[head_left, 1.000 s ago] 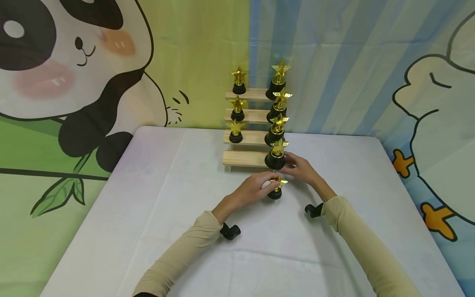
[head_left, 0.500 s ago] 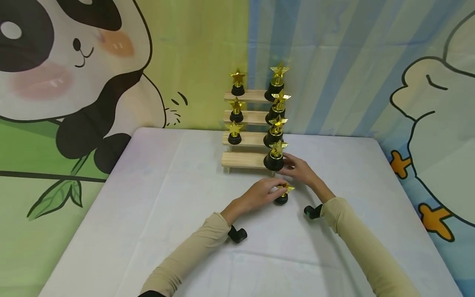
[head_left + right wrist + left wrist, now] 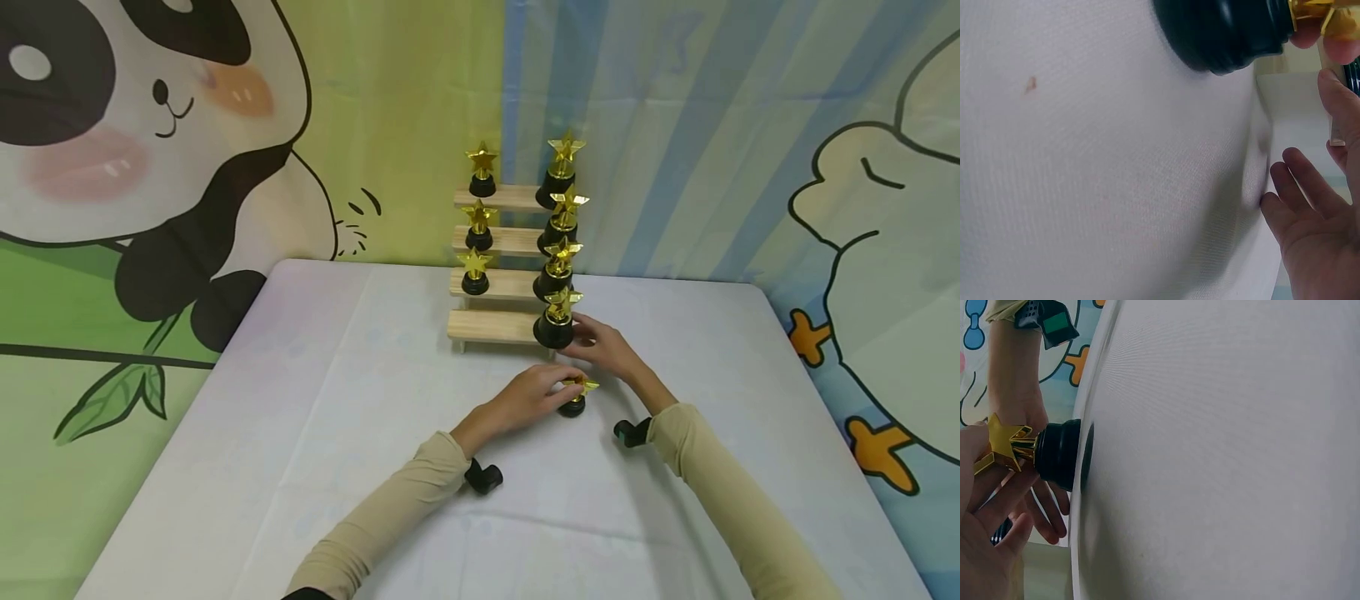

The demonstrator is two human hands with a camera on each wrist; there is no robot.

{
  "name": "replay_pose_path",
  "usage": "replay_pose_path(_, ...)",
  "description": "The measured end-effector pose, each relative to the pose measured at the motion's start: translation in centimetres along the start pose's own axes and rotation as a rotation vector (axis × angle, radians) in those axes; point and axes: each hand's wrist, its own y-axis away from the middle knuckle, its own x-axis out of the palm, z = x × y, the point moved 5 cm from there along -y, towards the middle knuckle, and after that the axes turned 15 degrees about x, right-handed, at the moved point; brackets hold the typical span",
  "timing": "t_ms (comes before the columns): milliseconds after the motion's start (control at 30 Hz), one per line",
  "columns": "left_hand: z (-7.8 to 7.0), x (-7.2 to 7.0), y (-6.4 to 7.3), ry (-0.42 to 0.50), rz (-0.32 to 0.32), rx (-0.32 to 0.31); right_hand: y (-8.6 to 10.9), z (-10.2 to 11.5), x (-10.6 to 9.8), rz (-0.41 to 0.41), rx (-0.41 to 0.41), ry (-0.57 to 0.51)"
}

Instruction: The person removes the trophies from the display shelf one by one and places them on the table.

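My left hand (image 3: 531,394) pinches the gold star of a small star trophy (image 3: 572,406) with a black base. That trophy stands upright on the white table, in front of a stepped wooden stand (image 3: 495,325); the left wrist view shows its gold star (image 3: 1002,442) between the fingers. My right hand (image 3: 609,348) is at the right end of the lowest step, close beside a larger star trophy (image 3: 556,327). Several of its fingers (image 3: 1300,187) extend loosely; whether the thumb and index finger touch that trophy or the step cannot be made out.
Larger star trophies (image 3: 555,190) line the right side of the stand. Smaller ones (image 3: 482,183) stand at the left of the upper three steps. Black wrist devices (image 3: 483,477) hang beneath both sleeves. A cartoon cloth wall (image 3: 420,125) closes off the back.
My left hand has moved the small trophy slightly right and nearer the front, away from the stand. The right hand has stayed beside the lowest step.
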Motion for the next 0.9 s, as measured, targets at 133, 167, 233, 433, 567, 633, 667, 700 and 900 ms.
replay_pose_path(133, 0.24, 0.30, -0.07, 0.005, 0.013, 0.004, -0.01, 0.04, -0.05, -0.005, -0.010, 0.005)
replay_pose_path(167, 0.31, 0.40, -0.07, 0.008, 0.017, 0.005, 0.01, 0.05, -0.05, -0.005, -0.014, 0.004)
replay_pose_path(233, 0.43, 0.60, -0.03, 0.012, 0.023, 0.004, 0.06, 0.06, -0.05, -0.004, -0.020, 0.002)
replay_pose_path(433, 0.59, 0.75, 0.14, 0.010, 0.030, -0.003, 0.25, 0.12, -0.04, -0.005, -0.023, -0.005)
replay_pose_path(567, 0.70, 0.73, 0.24, -0.005, 0.048, 0.004, 0.18, 0.15, -0.04, -0.008, -0.031, 0.002)
replay_pose_path(633, 0.73, 0.67, 0.27, -0.007, 0.058, 0.007, 0.15, 0.16, -0.05, -0.009, -0.032, 0.003)
replay_pose_path(667, 0.74, 0.63, 0.26, -0.005, 0.061, 0.009, 0.13, 0.14, -0.05, -0.008, -0.029, 0.003)
replay_pose_path(700, 0.76, 0.61, 0.27, -0.003, 0.065, 0.009, 0.12, 0.14, -0.05, -0.007, -0.028, 0.000)
replay_pose_path(900, 0.94, 0.77, 0.37, 0.009, 0.113, 0.002, 0.09, 0.15, 0.01, 0.001, -0.028, 0.009)
